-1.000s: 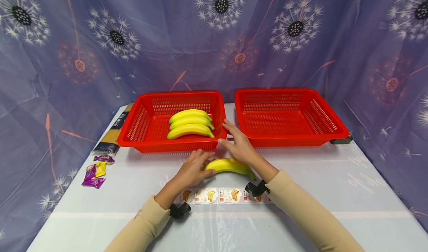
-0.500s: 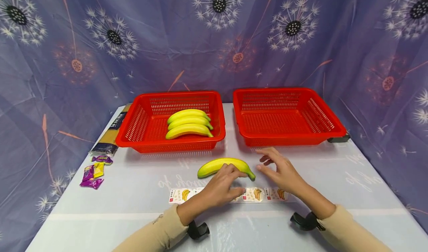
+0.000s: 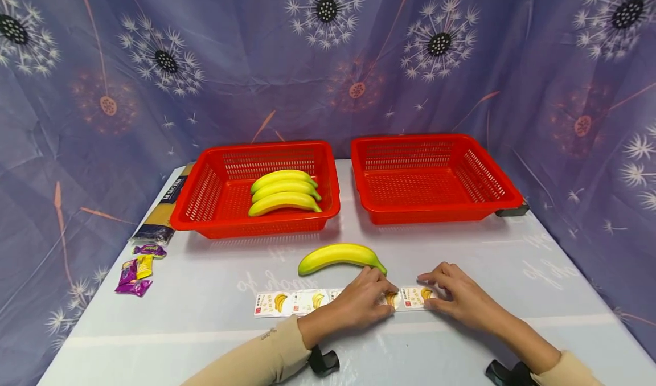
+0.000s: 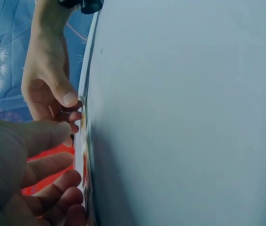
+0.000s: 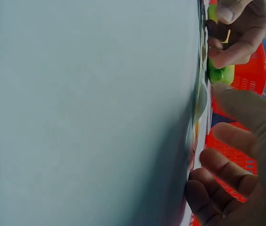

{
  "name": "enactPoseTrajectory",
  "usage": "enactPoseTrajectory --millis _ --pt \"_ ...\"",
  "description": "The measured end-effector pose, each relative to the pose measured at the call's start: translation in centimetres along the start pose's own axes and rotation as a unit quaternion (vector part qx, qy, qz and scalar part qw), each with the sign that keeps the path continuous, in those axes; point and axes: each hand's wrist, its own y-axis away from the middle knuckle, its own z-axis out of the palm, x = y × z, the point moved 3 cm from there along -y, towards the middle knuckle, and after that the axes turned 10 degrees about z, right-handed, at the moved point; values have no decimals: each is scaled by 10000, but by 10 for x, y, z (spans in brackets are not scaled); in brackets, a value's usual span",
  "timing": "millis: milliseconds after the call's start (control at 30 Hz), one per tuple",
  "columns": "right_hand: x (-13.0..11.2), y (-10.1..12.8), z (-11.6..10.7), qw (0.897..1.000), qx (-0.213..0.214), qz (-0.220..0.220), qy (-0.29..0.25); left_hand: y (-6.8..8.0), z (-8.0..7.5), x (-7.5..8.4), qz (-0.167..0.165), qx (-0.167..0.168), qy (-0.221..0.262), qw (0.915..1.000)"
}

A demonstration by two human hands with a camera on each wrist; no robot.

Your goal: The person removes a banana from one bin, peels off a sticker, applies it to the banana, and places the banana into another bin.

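I see my left hand (image 3: 366,303) and right hand (image 3: 456,298) pinching the glossy paper sticker strip (image 3: 307,302) with curled fingertips, beside a smooth curved banana (image 3: 339,256).

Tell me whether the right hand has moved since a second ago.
Yes. The right hand has left the rim of the left basket and come toward the person, onto the sticker strip.

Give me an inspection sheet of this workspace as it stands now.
Surface: table under a pale cover.
Job's things: sticker strip with banana pictures lies flat near the front edge; loose banana just behind it.
Clutter: left basket holding three bananas; right basket; candy wrappers; dark packet.
Grippers: left hand and right hand touch the strip's right end, fingers bent.
Cables: nothing seen.
Surroundings: blue dandelion-print cloth.
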Motion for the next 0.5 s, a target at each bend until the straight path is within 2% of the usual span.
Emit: enactPoseTrajectory --millis 367,500 --pt "1 5 4 9983 86 -277 513 -1 6 3 192 82 -457 9987" --pt "0 7 5 9972 137 -252 688 0 7 4 214 98 -452 9987"
